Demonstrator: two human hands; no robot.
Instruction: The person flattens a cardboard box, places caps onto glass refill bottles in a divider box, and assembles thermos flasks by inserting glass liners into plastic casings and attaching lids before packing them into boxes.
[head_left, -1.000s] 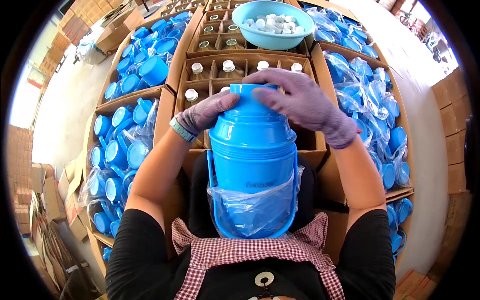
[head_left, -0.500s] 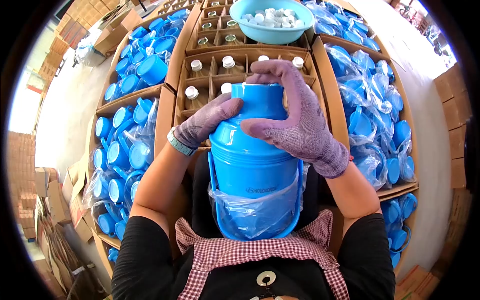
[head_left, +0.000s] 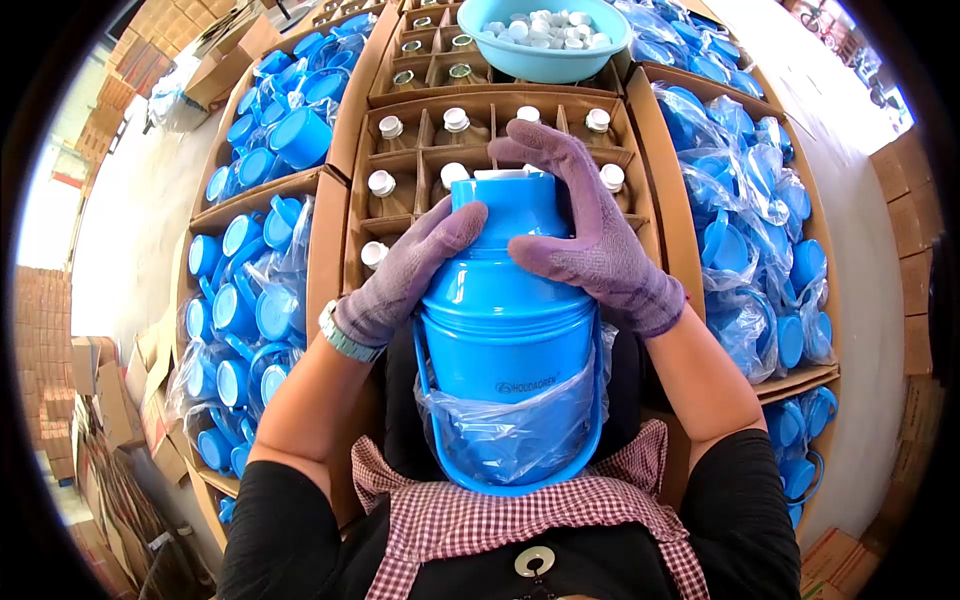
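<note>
A glossy blue vacuum flask (head_left: 505,340) stands in front of my body, its neck pointing away from me, with a carry handle (head_left: 430,440) hanging down round its front. Clear plastic film (head_left: 500,425) wraps its lower part. My left hand (head_left: 410,265), in a purple work glove, grips the side of the neck and shoulder; its fingertips are hidden behind. On the other side, my gloved right hand (head_left: 600,230) curves round the neck with thumb and fingers wide apart, the thumb at the shoulder. A white rim (head_left: 505,174) shows at the flask's mouth.
Ahead lies a divided carton (head_left: 640,215) of white-capped bottles (head_left: 456,120). Beyond it, a light-blue basin (head_left: 545,68) holds white caps. Cartons of blue, handled plastic parts (head_left: 236,308), many in film, flank me. Flattened cardboard (head_left: 110,500) leans at the left.
My right hand has loosened from the flask's top, its fingers now more upright and its thumb shifted right. My left hand stays at the neck; the flask has moved slightly toward me.
</note>
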